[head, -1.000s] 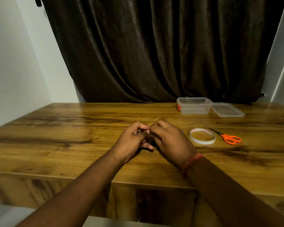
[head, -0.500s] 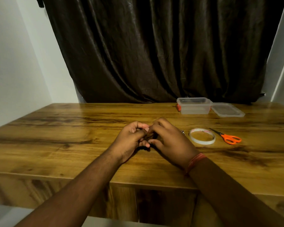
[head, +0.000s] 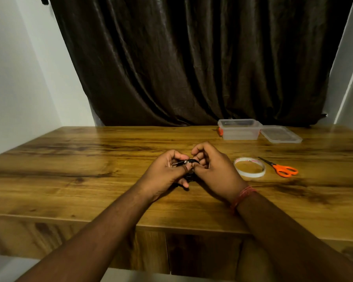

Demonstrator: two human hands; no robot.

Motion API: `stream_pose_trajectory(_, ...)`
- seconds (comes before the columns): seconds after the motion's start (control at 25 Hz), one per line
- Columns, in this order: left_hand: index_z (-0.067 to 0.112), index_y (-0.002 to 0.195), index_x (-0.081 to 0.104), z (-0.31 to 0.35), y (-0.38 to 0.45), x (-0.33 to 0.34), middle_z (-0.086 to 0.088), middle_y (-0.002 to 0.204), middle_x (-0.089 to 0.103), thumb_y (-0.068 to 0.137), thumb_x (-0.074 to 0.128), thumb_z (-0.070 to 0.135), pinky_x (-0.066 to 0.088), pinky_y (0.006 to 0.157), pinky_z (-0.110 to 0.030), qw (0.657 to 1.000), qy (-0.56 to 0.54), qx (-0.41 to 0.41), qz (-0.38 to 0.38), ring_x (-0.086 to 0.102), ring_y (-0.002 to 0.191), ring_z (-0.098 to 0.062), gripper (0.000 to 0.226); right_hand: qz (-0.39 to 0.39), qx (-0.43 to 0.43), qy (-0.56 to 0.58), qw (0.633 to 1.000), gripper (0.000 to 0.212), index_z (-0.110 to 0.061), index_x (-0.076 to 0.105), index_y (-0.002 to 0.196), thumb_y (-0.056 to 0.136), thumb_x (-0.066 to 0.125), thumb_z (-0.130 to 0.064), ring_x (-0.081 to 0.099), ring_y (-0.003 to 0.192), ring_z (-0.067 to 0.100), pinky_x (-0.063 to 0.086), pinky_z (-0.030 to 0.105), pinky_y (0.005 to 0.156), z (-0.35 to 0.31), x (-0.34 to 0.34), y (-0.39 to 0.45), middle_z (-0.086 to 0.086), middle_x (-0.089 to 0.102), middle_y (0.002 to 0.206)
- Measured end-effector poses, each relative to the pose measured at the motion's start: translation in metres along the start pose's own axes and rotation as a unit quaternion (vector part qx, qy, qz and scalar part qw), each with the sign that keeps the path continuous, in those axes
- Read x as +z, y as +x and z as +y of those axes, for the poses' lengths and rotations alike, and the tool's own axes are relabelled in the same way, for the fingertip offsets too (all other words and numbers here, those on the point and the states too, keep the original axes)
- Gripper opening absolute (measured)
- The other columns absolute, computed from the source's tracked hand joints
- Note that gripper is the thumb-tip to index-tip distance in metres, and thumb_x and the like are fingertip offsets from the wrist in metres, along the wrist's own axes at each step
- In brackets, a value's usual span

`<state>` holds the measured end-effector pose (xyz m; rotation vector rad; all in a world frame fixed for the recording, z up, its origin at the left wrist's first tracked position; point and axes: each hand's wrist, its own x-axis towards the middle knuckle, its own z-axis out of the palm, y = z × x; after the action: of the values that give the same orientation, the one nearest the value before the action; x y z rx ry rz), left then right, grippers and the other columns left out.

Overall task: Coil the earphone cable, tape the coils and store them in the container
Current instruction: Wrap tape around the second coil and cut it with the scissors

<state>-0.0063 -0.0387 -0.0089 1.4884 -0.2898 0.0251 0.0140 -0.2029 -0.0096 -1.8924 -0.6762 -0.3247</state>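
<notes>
Tape roll (head: pixel 249 167) left of scissors (head: pixel 281 168); container (head: pixel 240 129) behind (lid (head: pixel 280 134) right of it).

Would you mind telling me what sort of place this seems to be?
Probably a room in a home, set up as a simple work spot: a wooden table against plain white walls, with a dark curtain hanging behind it.

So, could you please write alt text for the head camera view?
Both hands, left and right, hold a coiled black earphone cable over a wooden table; tape roll, orange scissors and an open clear container lie to the right.
</notes>
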Motion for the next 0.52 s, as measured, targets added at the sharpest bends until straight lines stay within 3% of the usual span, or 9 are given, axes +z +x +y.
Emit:
stream_pose_trajectory(0.2, 0.010, 0.101, 0.055, -0.006, 0.001, -0.001, -0.022, 0.103, 0.070, 0.092, 0.061, -0.001, 0.058, 0.050, -0.031, 0.998, 0.057, 0.023, 0.013, 0.067, 0.060, -0.023, 0.015, 0.002, 0.000, -0.003, 1.000, 0.026, -0.028, 0.057, 0.095, 0.086, 0.064, -0.005, 0.056, 0.065, -0.006, 0.044, 0.010, 0.058, -0.001, 0.001, 0.000, -0.011, 0.058, 0.078)
stream_pose_trajectory(0.36, 0.022, 0.091, 0.062, -0.011, 0.001, -0.003, -0.016, 0.096, 0.072, 0.090, 0.066, 0.007, 0.057, 0.051, -0.035, 0.991, 0.111, 0.057, 0.047, 0.069, 0.056, -0.028, 0.016, 0.009, 0.002, 0.004, 1.000, 0.024, -0.027, 0.057, 0.094, 0.086, 0.063, -0.005, 0.054, 0.062, -0.005, 0.045, 0.011, 0.057, -0.001, 0.004, 0.000, -0.011, 0.057, 0.076)
stream_pose_trajectory(0.4, 0.023, 0.089, 0.062, -0.011, 0.001, -0.003, -0.014, 0.096, 0.071, 0.089, 0.065, 0.007, 0.057, 0.050, -0.035, 0.987, 0.129, 0.077, 0.053, 0.069, 0.056, -0.027, 0.016, 0.009, 0.013, 0.014, 1.000, 0.023, -0.026, 0.058, 0.094, 0.086, 0.063, -0.005, 0.053, 0.062, -0.003, 0.046, 0.014, 0.058, 0.000, 0.005, 0.000, -0.010, 0.058, 0.077)
stream_pose_trajectory(0.52, 0.022, 0.088, 0.063, -0.011, 0.000, -0.002, 0.000, 0.098, 0.064, 0.090, 0.065, 0.004, 0.057, 0.047, -0.035, 0.964, 0.210, 0.152, 0.049, 0.070, 0.062, -0.020, 0.018, -0.020, 0.114, 0.165, 0.980, 0.017, -0.015, 0.059, 0.101, 0.090, 0.060, -0.002, 0.060, 0.079, 0.018, 0.055, 0.044, 0.077, 0.001, 0.004, 0.003, 0.009, 0.060, 0.089)
